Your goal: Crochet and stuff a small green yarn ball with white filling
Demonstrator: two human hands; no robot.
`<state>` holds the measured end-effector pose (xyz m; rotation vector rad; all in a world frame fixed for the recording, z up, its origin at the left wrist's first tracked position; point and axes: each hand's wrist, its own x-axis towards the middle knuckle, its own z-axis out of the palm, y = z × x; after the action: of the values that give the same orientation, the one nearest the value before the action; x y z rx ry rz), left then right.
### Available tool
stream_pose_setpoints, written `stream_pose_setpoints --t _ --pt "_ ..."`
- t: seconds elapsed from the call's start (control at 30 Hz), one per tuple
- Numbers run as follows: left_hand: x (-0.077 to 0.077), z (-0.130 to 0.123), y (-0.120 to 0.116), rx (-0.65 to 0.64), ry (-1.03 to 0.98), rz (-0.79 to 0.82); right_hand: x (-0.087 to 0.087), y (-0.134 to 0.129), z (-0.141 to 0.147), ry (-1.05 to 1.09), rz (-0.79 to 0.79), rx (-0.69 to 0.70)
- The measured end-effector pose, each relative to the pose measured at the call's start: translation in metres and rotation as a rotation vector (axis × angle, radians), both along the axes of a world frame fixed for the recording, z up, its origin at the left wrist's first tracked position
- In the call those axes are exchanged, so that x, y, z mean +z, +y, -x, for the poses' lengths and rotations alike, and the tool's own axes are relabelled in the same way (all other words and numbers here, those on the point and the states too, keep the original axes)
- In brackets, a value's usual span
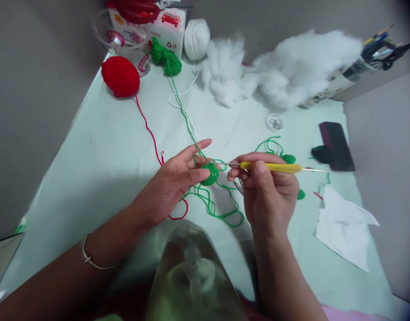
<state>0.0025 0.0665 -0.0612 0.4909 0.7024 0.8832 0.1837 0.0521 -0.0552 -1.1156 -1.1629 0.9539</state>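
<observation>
A small round green crochet piece (210, 174) is pinched between the thumb and fingers of my left hand (178, 176), whose index finger is raised with green yarn running past it. My right hand (270, 187) grips a crochet hook by its yellow handle (275, 167). The hook's thin metal tip points left and meets the top edge of the green piece. Loose loops of green yarn (210, 209) lie on the table under and between my hands. Green yarn runs up to a green skein (166, 58) at the back.
A red yarn ball (120, 76), a white yarn ball (197, 40) and white stuffing (288, 67) stand at the back. A small round container (274, 122) lies behind my right hand. Farther right are a dark box (337, 146) and white tissue (345, 227). A blurred transparent object (194, 276) is nearest the camera.
</observation>
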Motion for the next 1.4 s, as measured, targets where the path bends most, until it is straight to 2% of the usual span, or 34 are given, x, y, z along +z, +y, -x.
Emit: stream_pose_setpoints --t 0.2,0.37,0.5,0.67,0.73,0.83,0.9,0.97,1.1,1.27,1.4 --pt "-0.004 -0.004 -0.002 0.037 0.120 -0.111 0.000 -0.004 0.005 -0.292 -0.113 0.083" --pt "-0.005 -0.007 -0.003 0.038 0.175 -0.102 -0.003 -0.007 0.010 -0.525 -0.272 -0.034" --pt "-0.003 -0.008 -0.004 0.020 0.150 -0.104 -0.008 -0.005 0.012 -0.443 -0.273 -0.073" --pt "-0.003 -0.006 -0.004 0.020 0.125 -0.094 -0.008 -0.001 0.007 -0.184 -0.096 0.048" --pt "-0.003 -0.005 -0.004 0.026 0.118 -0.089 -0.009 -0.002 0.006 -0.165 -0.079 0.063" --pt "-0.002 -0.007 -0.006 0.058 0.092 -0.071 -0.010 -0.007 0.008 -0.423 -0.208 0.051" --pt "-0.001 -0.009 -0.008 0.071 0.056 -0.027 -0.011 -0.012 0.011 -0.663 -0.348 -0.017" --pt "0.001 -0.011 -0.011 0.066 -0.005 0.044 -0.011 -0.016 0.014 -0.766 -0.444 -0.093" --pt "0.005 -0.009 -0.010 0.055 -0.113 0.138 -0.004 -0.012 0.014 -0.575 -0.406 -0.088" --pt "0.006 -0.001 -0.004 0.042 -0.123 0.142 0.006 -0.004 0.004 -0.232 -0.184 -0.085" --pt "0.004 0.000 -0.003 0.011 -0.117 0.087 0.007 -0.003 -0.002 0.023 -0.021 -0.008"
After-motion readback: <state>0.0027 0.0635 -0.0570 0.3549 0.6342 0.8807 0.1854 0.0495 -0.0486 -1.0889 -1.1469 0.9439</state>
